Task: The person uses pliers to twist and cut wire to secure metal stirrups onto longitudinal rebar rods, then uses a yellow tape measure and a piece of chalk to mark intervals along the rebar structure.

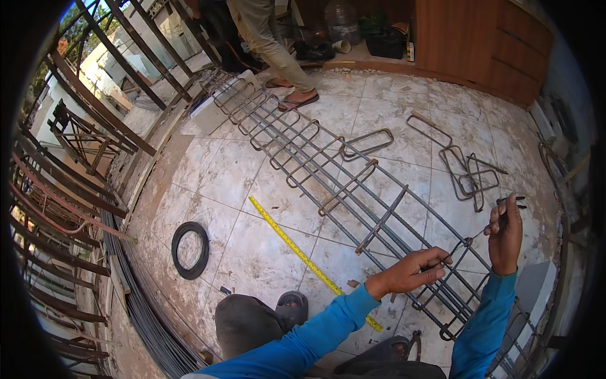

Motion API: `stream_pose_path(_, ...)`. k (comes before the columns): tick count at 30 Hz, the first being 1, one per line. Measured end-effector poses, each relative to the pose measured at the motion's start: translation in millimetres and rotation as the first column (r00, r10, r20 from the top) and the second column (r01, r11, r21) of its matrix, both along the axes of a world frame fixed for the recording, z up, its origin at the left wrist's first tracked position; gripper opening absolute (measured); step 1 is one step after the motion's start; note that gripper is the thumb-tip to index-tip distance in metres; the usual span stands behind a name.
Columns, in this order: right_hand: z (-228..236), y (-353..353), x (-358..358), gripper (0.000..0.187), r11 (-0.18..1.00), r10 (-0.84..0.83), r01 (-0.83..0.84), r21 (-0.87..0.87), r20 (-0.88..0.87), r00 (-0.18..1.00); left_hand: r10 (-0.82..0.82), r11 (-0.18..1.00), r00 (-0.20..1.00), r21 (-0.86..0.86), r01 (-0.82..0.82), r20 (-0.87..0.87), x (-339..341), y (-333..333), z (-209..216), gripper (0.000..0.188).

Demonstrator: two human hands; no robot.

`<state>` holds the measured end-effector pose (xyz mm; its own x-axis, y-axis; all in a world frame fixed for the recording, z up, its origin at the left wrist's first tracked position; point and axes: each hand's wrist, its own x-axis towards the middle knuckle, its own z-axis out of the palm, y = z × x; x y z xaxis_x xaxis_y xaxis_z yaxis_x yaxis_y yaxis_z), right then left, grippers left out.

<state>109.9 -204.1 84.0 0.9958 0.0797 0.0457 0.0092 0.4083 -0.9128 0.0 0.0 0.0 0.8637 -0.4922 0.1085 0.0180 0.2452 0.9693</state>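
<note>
A long rebar cage [353, 183] of ribbed bars and bent stirrups runs diagonally from the far left to my right hand. My left hand [415, 271] is over the near end of the cage, fingers closed in a pinch beside a stirrup; what they hold is too small to make out. Raised at the cage's right side, my right hand [505, 234] has its fingers bent together around a thin dark wire [478, 237] that reaches toward a bar crossing. A dark metal piece [519, 201] shows behind its fingertips; whether it is held I cannot tell.
Loose stirrups [464, 170] lie right of the cage. On the floor at left are a black wire coil [190, 251] and a yellow measuring tape [297, 249]. Long bars [142, 303] run along the left edge. Another person's sandalled foot [298, 100] is beside the far end.
</note>
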Motion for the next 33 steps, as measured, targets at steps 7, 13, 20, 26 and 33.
stream_pose_path(7,-37.6,-44.5,1.6,0.035,0.972,-0.077,0.056,-0.230,-0.083,0.994,0.005,0.964,0.980,0.259,-0.057,0.199,-28.2,-34.1,7.8,0.040)
stream_pose_path(13,-32.7,-57.6,2.8,0.041,0.924,-0.314,0.315,-0.217,0.043,0.949,0.229,0.944,0.970,0.223,-0.241,0.078,-18.9,-70.5,-35.5,0.028)
stream_pose_path(20,-19.4,-53.7,-4.9,0.039,0.933,-0.299,0.291,-0.213,-0.007,0.954,0.192,0.962,0.981,0.189,-0.196,0.042,-24.0,-71.6,-44.6,0.035)
stream_pose_path(26,-17.7,-16.4,-22.2,0.038,0.927,-0.239,0.231,-0.294,0.010,0.971,0.204,0.955,0.977,0.210,-0.212,0.058,-22.0,-38.5,-52.2,0.038)
stream_pose_path(33,-9.2,3.2,-10.2,0.040,0.935,-0.109,0.122,-0.332,0.057,0.992,-0.020,0.992,0.986,0.121,0.041,-0.165,-24.7,12.2,-25.1,0.039)
